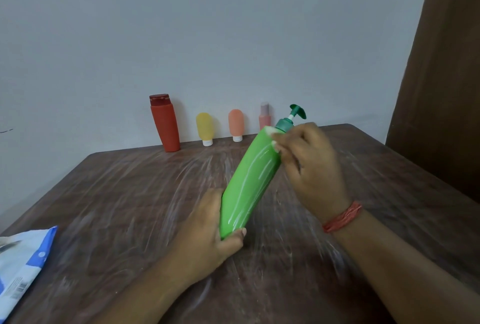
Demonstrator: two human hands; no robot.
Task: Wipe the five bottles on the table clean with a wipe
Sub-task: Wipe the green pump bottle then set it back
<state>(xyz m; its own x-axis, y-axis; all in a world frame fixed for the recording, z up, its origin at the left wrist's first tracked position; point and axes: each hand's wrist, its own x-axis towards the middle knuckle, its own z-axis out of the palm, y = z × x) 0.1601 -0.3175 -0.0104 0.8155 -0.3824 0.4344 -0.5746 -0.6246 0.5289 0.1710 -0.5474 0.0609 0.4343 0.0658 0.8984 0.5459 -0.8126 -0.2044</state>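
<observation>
We have the green pump bottle (249, 183) lifted off the table (130, 194) and tilted, its long axis running from the base, low and near us on the left, up and away to the dark green pump head (296, 113) on the right. Our left hand (207, 235) has a narrow grip, fingers and thumb curled round the base. Our right hand (309, 165) sits at the shoulder, just below the pump collar, fingers bunched on what looks like a small white wipe (270, 133); only slivers of it show at the fingertips, so we cannot tell how much is folded inside.

That makes the bottle's length the thing to follow. The right hand is at the top end, and the whole green body lies down and to the left of it, toward the left hand. We judge the next stroke would run along that axis toward the base, with the left hand steadying or turning the bottle.

Four more bottles stand upright against the wall at the far table edge, well apart from our hands: a red bottle (166, 126), a yellow tube (205, 129), an orange tube (235, 125) and a pink one (265, 117). The wipes pack (23, 266) lies at the near left.
</observation>
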